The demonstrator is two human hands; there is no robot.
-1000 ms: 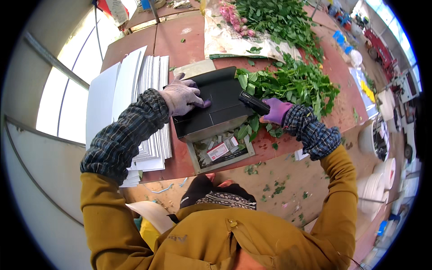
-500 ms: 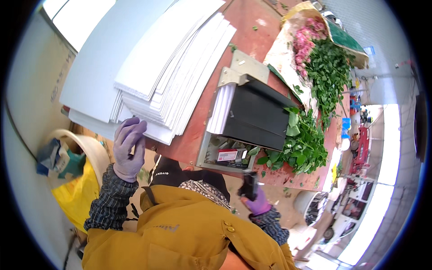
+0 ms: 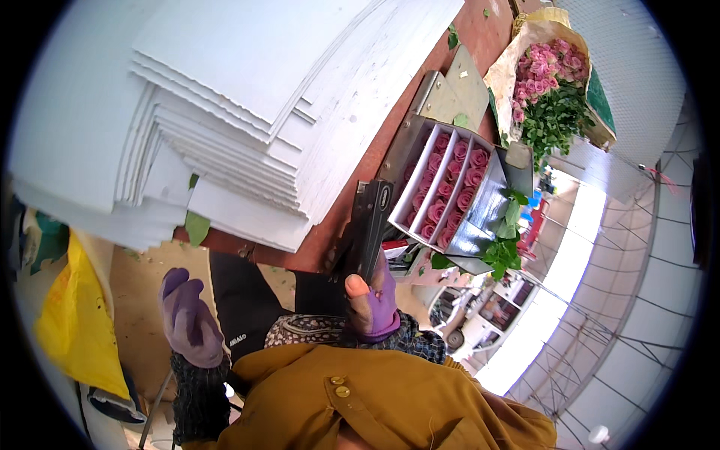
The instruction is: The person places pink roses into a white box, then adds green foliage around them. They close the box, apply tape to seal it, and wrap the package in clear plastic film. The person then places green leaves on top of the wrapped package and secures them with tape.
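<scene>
My right hand (image 3: pixel 373 300), in a purple glove with a bare thumb tip, grips a black stapler (image 3: pixel 369 225). The stapler's tip is beside the left edge of a metal holder (image 3: pixel 431 91). In that holder stand rows of pink roses (image 3: pixel 442 196) between white cardboard sheets (image 3: pixel 421 180), with a dark glossy panel (image 3: pixel 484 214) on their right. Over at the lower left, my left hand (image 3: pixel 189 319), in a pale purple glove, is raised near the table edge. Its fingers are loosely bent, and nothing shows in them.
Stacked white cardboard sheets (image 3: pixel 225 90) cover the left of the red table (image 3: pixel 469 37). Wrapped pink roses (image 3: pixel 551 71) lie at the far right. Loose green leaves (image 3: pixel 504 251) hang by the holder. A yellow bag (image 3: pixel 75 315) is at the far left.
My right hand has raised the stapler to the holder's left side. Rose heads now show where a dark panel was seen. My left hand has drawn back from the cardboard, and the view has shifted.
</scene>
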